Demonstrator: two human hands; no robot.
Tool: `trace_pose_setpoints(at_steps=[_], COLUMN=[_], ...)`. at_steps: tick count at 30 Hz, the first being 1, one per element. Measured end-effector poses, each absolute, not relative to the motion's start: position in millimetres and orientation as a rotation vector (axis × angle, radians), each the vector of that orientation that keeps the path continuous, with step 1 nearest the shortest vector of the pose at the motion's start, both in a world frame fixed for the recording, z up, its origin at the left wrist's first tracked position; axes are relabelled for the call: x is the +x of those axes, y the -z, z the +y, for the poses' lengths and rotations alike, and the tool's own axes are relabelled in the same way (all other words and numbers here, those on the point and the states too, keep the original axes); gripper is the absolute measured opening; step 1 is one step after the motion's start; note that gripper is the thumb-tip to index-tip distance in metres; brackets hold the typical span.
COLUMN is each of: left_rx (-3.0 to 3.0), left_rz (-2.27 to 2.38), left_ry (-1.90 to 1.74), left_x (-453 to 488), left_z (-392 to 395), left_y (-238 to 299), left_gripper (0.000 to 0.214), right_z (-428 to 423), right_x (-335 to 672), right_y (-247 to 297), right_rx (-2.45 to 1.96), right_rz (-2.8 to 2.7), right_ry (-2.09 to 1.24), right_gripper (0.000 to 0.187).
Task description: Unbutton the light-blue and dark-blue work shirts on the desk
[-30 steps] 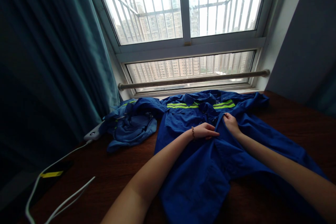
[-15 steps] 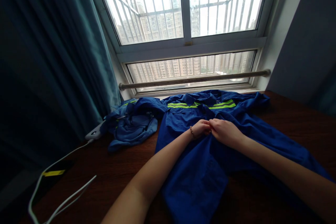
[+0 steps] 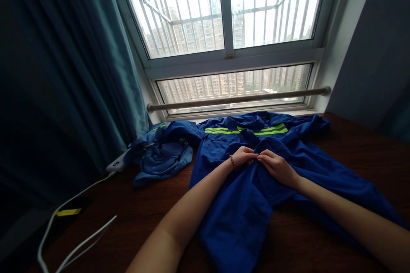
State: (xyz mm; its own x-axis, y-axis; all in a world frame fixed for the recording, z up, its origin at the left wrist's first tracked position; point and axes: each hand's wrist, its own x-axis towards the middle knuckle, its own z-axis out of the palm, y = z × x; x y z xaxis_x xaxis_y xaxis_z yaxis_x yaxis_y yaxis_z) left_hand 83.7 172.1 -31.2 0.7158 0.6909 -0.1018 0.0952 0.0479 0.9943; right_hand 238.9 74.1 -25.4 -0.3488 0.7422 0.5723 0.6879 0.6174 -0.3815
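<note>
A blue work jacket (image 3: 237,204) with yellow-green and grey reflective stripes lies spread on a dark wooden surface, its collar toward the window. My left hand (image 3: 244,155), with a beaded bracelet on the wrist, pinches the cloth at the jacket's front opening. Fingertip to fingertip with it, my right hand (image 3: 278,168) is closed on the opposite front edge. Cloth bunches up slightly between the two hands. Whether a button sits under the fingers is too small to make out.
Left of the jacket lies a crumpled blue garment (image 3: 166,158). Beside it is a white power strip (image 3: 117,161) with a white cable (image 3: 77,194). A blue curtain (image 3: 96,72) hangs at left. A rail (image 3: 237,100) crosses the window behind.
My right hand has shifted slightly down and right, its fingers now more stretched at the tips. The front flap of the jacket has moved a little left. My left hand has hardly moved.
</note>
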Motion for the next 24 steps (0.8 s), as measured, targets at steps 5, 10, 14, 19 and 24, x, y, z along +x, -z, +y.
trace_pose_setpoints(at_steps=[5, 10, 14, 19, 24], left_rx=[1.400, 1.388, 1.379, 1.406, 1.428], left_rz=[0.698, 0.659, 0.637, 0.621, 0.595], left_ry=[-0.486, -0.498, -0.494, -0.493, -0.482], left_x=[83.1, 81.7, 80.9, 79.7, 78.5], left_z=[168.3, 166.4, 165.2, 164.9, 166.5], left_y=[25.0, 22.1, 21.2, 21.1, 22.2], left_gripper=[0.043, 0.044, 0.045, 0.044, 0.041], right_z=[73.8, 72.1, 70.1, 68.9, 67.4], right_x=[243.5, 245.0, 244.2, 242.2, 239.9], right_y=[29.7, 30.9, 29.4, 28.1, 28.6], right_rx=[-1.087, -1.114, -1.142, -1.161, -1.193], right_rz=[-2.080, -2.094, -2.103, -2.114, -2.153], right_ry=[-0.097, -0.010, 0.037, 0.092, 0.242], right_gripper=[0.025, 0.025, 0.025, 0.025, 0.024])
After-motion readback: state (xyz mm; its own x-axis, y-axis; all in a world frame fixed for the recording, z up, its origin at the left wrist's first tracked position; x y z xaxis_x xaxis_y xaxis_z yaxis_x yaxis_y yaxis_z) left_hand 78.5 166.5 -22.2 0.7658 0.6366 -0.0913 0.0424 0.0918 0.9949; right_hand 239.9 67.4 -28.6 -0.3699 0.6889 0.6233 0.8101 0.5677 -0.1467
